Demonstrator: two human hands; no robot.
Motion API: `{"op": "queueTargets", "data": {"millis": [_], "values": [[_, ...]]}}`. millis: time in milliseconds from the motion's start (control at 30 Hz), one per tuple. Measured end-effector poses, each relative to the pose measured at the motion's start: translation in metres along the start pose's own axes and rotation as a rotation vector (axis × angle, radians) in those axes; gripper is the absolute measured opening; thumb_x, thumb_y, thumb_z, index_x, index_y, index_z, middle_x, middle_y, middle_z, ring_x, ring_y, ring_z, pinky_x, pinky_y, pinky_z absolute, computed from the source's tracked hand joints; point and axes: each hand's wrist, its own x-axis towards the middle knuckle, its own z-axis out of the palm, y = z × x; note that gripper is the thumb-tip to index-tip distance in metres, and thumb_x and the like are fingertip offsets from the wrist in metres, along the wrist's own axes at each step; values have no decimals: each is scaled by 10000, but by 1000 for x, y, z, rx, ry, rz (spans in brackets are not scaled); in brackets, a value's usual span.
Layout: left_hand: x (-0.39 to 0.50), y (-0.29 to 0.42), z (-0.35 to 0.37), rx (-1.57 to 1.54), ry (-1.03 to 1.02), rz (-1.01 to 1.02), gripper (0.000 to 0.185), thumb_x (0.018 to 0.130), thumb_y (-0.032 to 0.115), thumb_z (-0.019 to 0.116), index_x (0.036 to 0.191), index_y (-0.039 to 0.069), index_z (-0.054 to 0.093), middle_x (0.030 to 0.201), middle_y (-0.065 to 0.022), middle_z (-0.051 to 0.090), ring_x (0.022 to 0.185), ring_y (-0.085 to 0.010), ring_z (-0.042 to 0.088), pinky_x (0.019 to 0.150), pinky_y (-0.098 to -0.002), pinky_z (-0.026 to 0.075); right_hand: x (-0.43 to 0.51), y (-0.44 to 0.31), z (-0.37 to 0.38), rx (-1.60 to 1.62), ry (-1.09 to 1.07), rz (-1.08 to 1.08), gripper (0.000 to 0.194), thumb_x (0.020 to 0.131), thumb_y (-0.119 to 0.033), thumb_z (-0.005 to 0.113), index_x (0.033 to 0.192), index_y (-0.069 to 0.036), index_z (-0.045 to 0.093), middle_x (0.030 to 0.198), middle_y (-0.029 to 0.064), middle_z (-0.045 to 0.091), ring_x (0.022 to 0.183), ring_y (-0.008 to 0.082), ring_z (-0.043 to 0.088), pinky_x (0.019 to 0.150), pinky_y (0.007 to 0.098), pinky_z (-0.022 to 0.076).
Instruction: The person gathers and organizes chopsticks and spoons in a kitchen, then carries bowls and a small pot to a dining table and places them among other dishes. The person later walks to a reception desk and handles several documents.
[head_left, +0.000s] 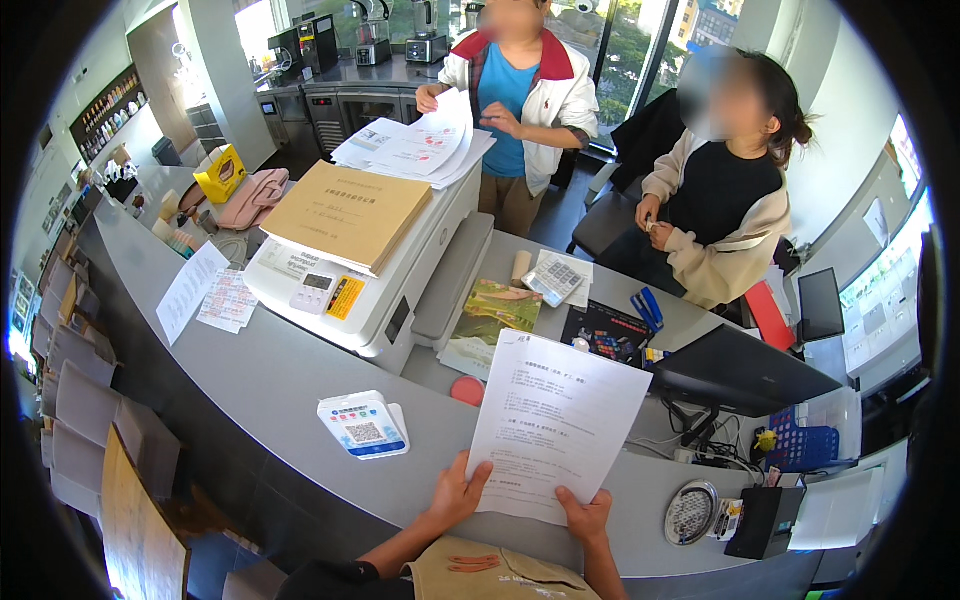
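Observation:
My left hand (459, 491) grips the lower left edge of a white printed document (559, 427), thumb on top. At its lower right corner, my right hand (585, 514) pinches the same document. The sheet tilts up above the grey counter (300, 427), its printed side facing me. Whether it is one sheet or a thin stack I cannot tell. Left of the document stands a white payment-code stand (364, 426) with a printed code. Just past the page's upper left edge lies a round red lid or pad (468, 391).
A white printer (375, 315) bears a brown paper-covered booklet (345, 214) and loose papers. Behind it a person (525, 97) lifts a sheet; another person (720, 180) sits at right. A monitor (742, 367), calculator (553, 279), blue stapler (646, 310) and round metal tray (691, 512) are nearby.

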Motion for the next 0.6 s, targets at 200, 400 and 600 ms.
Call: {"op": "queueTargets", "data": {"millis": [200, 400, 600], "values": [[0, 0, -1, 14, 2, 3, 386, 1017, 322, 564, 1197, -19, 549, 985, -226, 705, 886, -376, 717, 735, -418, 561, 0, 2, 0, -7, -2, -2, 189, 863, -103, 757, 977, 47, 741, 906, 92, 752, 819, 146, 684, 737, 296, 538], [1, 2, 0, 28, 7, 22, 377, 1021, 322, 558, 1188, -16, 549, 976, -220, 707, 878, -371, 717, 730, -418, 562, 0, 0, 1, 35, -5, 10, 171, 869, -83, 746, 985, 42, 741, 920, 86, 750, 832, 140, 678, 741, 295, 536], [0, 5, 0, 2, 14, 35, 363, 1021, 311, 561, 1175, -17, 551, 959, -218, 707, 860, -364, 718, 715, -418, 560, 1, -3, 2, 23, -4, -4, 170, 870, -84, 745, 982, 43, 740, 914, 86, 751, 826, 140, 680, 736, 293, 535]]}}
